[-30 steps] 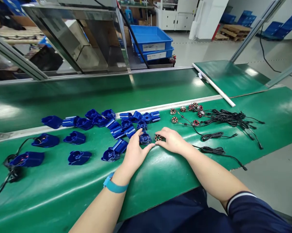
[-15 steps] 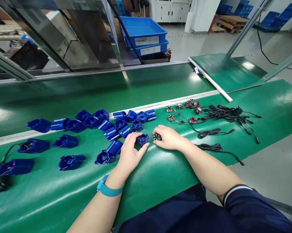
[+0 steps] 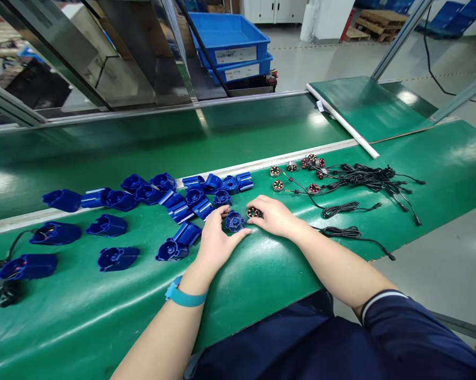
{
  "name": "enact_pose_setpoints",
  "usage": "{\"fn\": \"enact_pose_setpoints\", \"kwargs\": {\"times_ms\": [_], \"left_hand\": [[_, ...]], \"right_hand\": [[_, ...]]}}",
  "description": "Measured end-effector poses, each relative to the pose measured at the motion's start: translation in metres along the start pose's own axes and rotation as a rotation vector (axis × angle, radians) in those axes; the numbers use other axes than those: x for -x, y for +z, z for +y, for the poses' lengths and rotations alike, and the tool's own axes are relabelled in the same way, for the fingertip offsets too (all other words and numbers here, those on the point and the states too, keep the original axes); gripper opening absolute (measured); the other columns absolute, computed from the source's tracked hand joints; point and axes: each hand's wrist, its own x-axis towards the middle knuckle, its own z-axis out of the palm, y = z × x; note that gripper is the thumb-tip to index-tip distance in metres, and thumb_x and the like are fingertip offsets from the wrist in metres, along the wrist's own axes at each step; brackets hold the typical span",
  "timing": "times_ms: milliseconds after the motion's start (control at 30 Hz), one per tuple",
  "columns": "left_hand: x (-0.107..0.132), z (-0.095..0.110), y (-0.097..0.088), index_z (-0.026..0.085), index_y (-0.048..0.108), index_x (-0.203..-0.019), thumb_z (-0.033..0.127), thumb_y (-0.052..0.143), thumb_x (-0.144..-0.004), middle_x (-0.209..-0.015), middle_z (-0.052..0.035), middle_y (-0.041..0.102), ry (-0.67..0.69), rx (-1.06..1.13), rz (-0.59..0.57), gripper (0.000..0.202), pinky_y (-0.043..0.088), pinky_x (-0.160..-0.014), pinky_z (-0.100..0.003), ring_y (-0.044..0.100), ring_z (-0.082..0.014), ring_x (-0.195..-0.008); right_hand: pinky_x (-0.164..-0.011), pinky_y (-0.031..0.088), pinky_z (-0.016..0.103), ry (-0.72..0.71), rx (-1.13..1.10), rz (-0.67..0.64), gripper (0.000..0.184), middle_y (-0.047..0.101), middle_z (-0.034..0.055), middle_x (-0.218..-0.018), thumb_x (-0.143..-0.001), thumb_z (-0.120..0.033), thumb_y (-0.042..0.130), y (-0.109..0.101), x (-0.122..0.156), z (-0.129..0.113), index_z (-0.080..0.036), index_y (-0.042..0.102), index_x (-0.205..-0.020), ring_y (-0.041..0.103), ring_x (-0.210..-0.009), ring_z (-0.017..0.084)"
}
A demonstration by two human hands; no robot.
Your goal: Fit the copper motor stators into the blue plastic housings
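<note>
My left hand [image 3: 218, 235] is curved around a small blue plastic housing [image 3: 235, 222] standing on the green mat. Its thumb and fingers are spread, with a gap showing between them and the housing. Just to the right, my right hand [image 3: 274, 215] pinches a round motor stator [image 3: 254, 212] with copper windings between thumb and fingers. The stator is close beside the housing but apart from it. A cable [image 3: 336, 231] comes out from behind my right forearm.
Many blue housings [image 3: 194, 196] lie to the left, some standing and some on their sides. More stators [image 3: 277, 185] with bundled black cables [image 3: 364, 179] lie at right. A white-edged conveyor [image 3: 238, 126] runs behind, and blue trays [image 3: 230, 39] are stacked beyond it.
My left hand's thumb and fingers have spread wider around the blue housing. My right hand still pinches the stator beside it. The whole view has shifted slightly.
</note>
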Motion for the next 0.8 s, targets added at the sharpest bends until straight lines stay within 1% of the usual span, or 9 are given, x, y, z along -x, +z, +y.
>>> {"fn": "enact_pose_setpoints", "kwargs": {"times_ms": [100, 200, 267, 333, 400, 500, 567, 700, 800], "left_hand": [[-0.002, 0.000, 0.007, 0.016, 0.058, -0.114, 0.055, 0.079, -0.074, -0.108, -0.0117, 0.066, 0.046, -0.090, 0.080, 0.059, 0.053, -0.093, -0.048, 0.064, -0.0298, -0.103], [-0.001, 0.000, 0.004, 0.018, 0.059, -0.119, 0.044, 0.070, -0.084, -0.112, -0.0105, 0.067, 0.142, -0.073, 0.057, 0.045, 0.050, -0.099, -0.047, 0.063, -0.0277, -0.107], [0.001, -0.001, 0.000, 0.021, 0.056, -0.128, 0.040, 0.066, -0.088, -0.120, -0.0099, 0.066, 0.173, -0.046, 0.028, 0.046, 0.047, -0.105, -0.048, 0.061, -0.0266, -0.113], [0.004, -0.003, -0.003, 0.021, 0.051, -0.135, 0.043, 0.071, -0.084, -0.124, -0.0104, 0.064, 0.118, -0.028, 0.032, 0.060, 0.048, -0.104, -0.048, 0.061, -0.0270, -0.114], [0.006, -0.006, -0.004, 0.017, 0.052, -0.131, 0.050, 0.078, -0.076, -0.117, -0.0119, 0.065, 0.028, -0.047, 0.082, 0.069, 0.052, -0.097, -0.048, 0.063, -0.0286, -0.108], [0.005, -0.008, -0.002, 0.016, 0.059, -0.114, 0.050, 0.079, -0.076, -0.106, -0.0114, 0.067, 0.018, -0.109, 0.141, 0.054, 0.054, -0.091, -0.047, 0.064, -0.0289, -0.101], [0.005, -0.008, -0.002, 0.018, 0.060, -0.116, 0.044, 0.075, -0.082, -0.109, -0.0105, 0.067, 0.094, -0.096, 0.117, 0.046, 0.052, -0.096, -0.047, 0.063, -0.0280, -0.105], [0.007, -0.001, -0.002, 0.020, 0.053, -0.130, 0.031, 0.070, -0.086, -0.121, -0.0101, 0.065, 0.191, 0.012, 0.050, 0.049, 0.053, -0.098, -0.043, 0.063, -0.0247, -0.111], [0.010, 0.004, -0.002, 0.019, 0.052, -0.129, 0.022, 0.067, -0.084, -0.121, -0.0105, 0.064, 0.218, 0.040, 0.022, 0.047, 0.054, -0.099, -0.042, 0.063, -0.0245, -0.112]], "right_hand": [[-0.088, 0.047, 0.031, 0.003, 0.054, -0.025, 0.029, 0.063, 0.0074, -0.107, -0.088, -0.029, 0.072, -0.002, -0.001, -0.005, -0.018, 0.067, -0.114, 0.061, -0.098, 0.020], [-0.088, 0.048, 0.031, -0.005, 0.082, -0.048, 0.027, 0.063, 0.0080, -0.105, -0.088, -0.029, 0.072, -0.003, -0.001, -0.007, -0.017, 0.069, -0.112, 0.062, -0.097, 0.020], [-0.089, 0.049, 0.033, 0.008, 0.081, -0.039, 0.032, 0.064, 0.0086, -0.106, -0.085, -0.031, 0.076, -0.003, -0.001, -0.007, -0.017, 0.069, -0.113, 0.062, -0.097, 0.020], [-0.091, 0.049, 0.035, 0.036, 0.078, -0.013, 0.042, 0.065, 0.0096, -0.109, -0.082, -0.034, 0.078, -0.003, -0.001, -0.006, -0.017, 0.067, -0.119, 0.062, -0.100, 0.022], [-0.092, 0.049, 0.037, 0.053, 0.071, -0.001, 0.044, 0.065, 0.0104, -0.111, -0.082, -0.034, 0.078, -0.004, 0.000, -0.004, -0.016, 0.065, -0.121, 0.062, -0.103, 0.023], [-0.089, 0.051, 0.037, 0.066, 0.048, -0.003, 0.033, 0.065, 0.0105, -0.106, -0.085, -0.033, 0.075, -0.006, 0.002, -0.002, -0.014, 0.068, -0.110, 0.063, -0.098, 0.023], [-0.089, 0.052, 0.037, 0.030, -0.008, 0.057, 0.029, 0.065, 0.0098, -0.104, -0.086, -0.032, 0.074, -0.007, 0.006, -0.004, -0.015, 0.067, -0.108, 0.063, -0.096, 0.022], [-0.091, 0.053, 0.034, -0.164, -0.178, 0.212, 0.032, 0.063, 0.0096, -0.112, -0.090, -0.037, 0.069, -0.007, 0.016, -0.021, -0.020, 0.065, -0.117, 0.062, -0.103, 0.020], [-0.092, 0.054, 0.033, -0.187, -0.149, 0.176, 0.033, 0.061, 0.0095, -0.115, -0.091, -0.036, 0.067, -0.003, 0.022, -0.034, -0.021, 0.064, -0.120, 0.062, -0.104, 0.020]]}}
